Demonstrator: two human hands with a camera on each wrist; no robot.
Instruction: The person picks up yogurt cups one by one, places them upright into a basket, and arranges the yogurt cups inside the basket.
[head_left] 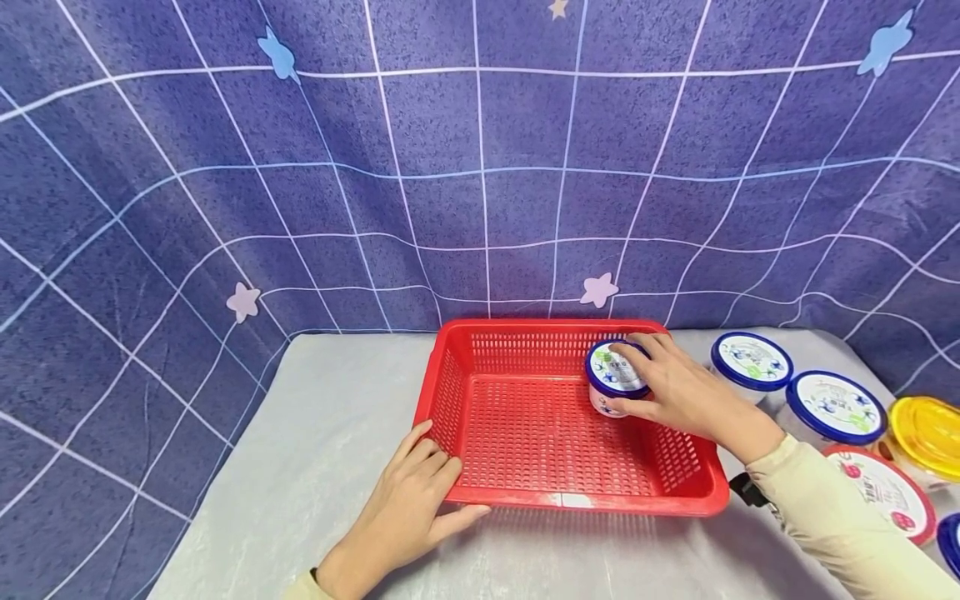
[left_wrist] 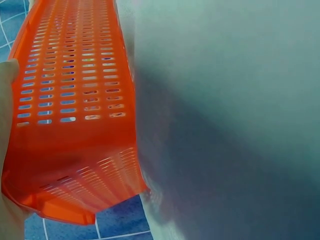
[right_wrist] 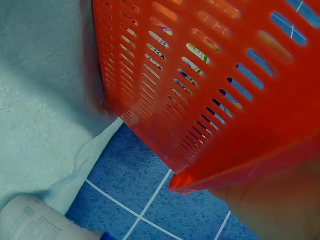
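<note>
In the head view a red plastic basket (head_left: 555, 500) with slotted walls sits on the table. My left hand (head_left: 408, 492) grips its near left corner, fingers over the rim and thumb along the front side. At the basket's right end, my right hand (head_left: 675, 387) holds a round tub (head_left: 611, 367) with a blue-rimmed lid, thumb on the near side and fingers across the far side. The tub is inside the basket; whether its base touches the floor cannot be told. The right wrist view shows the basket's slotted wall (right_wrist: 165, 95), with parts of the tub visible through the slots.
Right of the basket stand more tubs: a blue-lidded tub (head_left: 752, 360), another blue-lidded tub (head_left: 836, 406), a yellow-lidded tub (head_left: 930, 433) and a red-lidded tub (head_left: 881, 492). A blue gridded curtain (head_left: 517, 208) hangs behind the grey-white table (head_left: 330, 417).
</note>
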